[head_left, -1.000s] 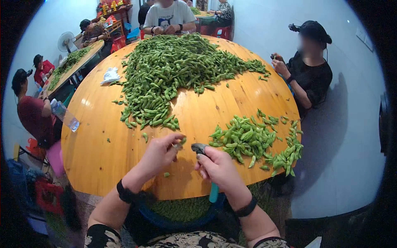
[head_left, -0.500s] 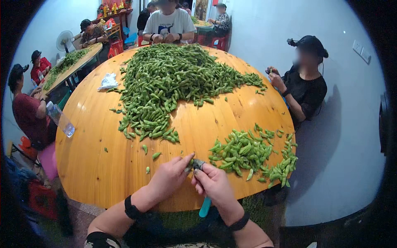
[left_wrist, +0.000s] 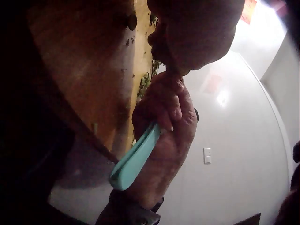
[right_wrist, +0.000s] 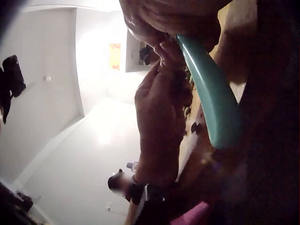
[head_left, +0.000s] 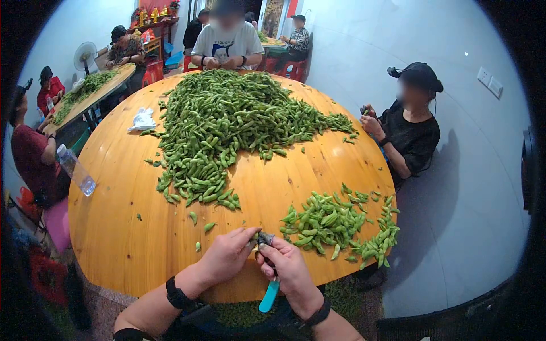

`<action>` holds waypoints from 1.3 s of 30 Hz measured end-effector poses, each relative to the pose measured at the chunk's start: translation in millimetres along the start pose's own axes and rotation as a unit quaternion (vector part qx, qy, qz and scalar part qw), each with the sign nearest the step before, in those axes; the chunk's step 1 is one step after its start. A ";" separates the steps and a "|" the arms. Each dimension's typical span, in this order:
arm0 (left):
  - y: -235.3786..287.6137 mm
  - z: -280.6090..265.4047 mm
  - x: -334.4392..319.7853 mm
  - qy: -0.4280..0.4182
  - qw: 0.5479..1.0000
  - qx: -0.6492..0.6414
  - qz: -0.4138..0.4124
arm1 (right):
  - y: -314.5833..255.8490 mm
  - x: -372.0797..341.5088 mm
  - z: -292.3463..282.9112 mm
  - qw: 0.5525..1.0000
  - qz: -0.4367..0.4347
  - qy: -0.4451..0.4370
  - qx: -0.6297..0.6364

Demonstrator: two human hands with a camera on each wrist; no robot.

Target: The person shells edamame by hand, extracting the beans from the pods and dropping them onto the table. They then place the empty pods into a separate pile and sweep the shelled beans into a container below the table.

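Observation:
My right hand (head_left: 288,273) grips a tool with a turquoise handle (head_left: 269,296), which sticks out below the palm; dark material wraps the thumb. In the left wrist view the handle (left_wrist: 136,159) shows two long sides meeting at a rounded end. My left hand (head_left: 224,257) meets the right fingertips and pinches a green pod (head_left: 256,235), mostly hidden by the fingers. A large heap of green pods (head_left: 210,119) covers the table's far middle. To the right of my hands lies a smaller pile of pods (head_left: 324,221).
The round wooden table (head_left: 125,227) bears a crumpled white tissue (head_left: 142,120) and a clear bottle (head_left: 75,170) at its left edge. One person (head_left: 409,131) sits at the right, another (head_left: 227,45) across. A few loose pods lie left of my hands.
My hands have come together at the pod, from being apart one second ago. Two more loose pieces lie on the table to their left. The head view has shifted.

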State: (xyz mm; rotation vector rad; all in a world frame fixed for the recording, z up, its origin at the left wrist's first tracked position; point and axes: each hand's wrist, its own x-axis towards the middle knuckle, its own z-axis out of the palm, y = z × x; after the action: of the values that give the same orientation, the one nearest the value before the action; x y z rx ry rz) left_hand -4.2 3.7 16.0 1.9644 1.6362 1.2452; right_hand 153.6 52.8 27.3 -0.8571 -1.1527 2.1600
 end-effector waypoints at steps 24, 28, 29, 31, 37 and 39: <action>-4.1 -1.3 1.9 0.071 0.960 -0.234 -0.136 | -12.9 1.9 22.8 0.984 -0.079 0.036 -0.153; -15.7 0.9 0.6 0.073 0.947 -0.264 -0.167 | -9.1 4.9 24.4 0.987 -0.063 0.044 -0.138; -18.4 1.2 0.3 0.062 0.940 -0.284 -0.181 | -8.7 6.2 23.9 0.989 -0.058 0.040 -0.130; -14.2 -1.8 2.4 0.065 0.932 -0.301 -0.190 | -9.3 5.9 25.4 0.989 -0.055 0.040 -0.129; -9.5 -2.2 4.8 0.040 0.900 -0.367 -0.231 | -10.1 6.0 20.2 0.990 -0.045 0.041 -0.127; -9.2 -3.6 4.1 0.028 0.897 -0.370 -0.241 | -8.2 4.3 20.2 0.989 -0.049 0.041 -0.134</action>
State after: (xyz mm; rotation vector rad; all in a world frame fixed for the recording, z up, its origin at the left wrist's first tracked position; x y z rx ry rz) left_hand -13.1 9.3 13.5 0.9987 1.2687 1.4247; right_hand 137.1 49.5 41.8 -0.9717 -1.4339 1.9012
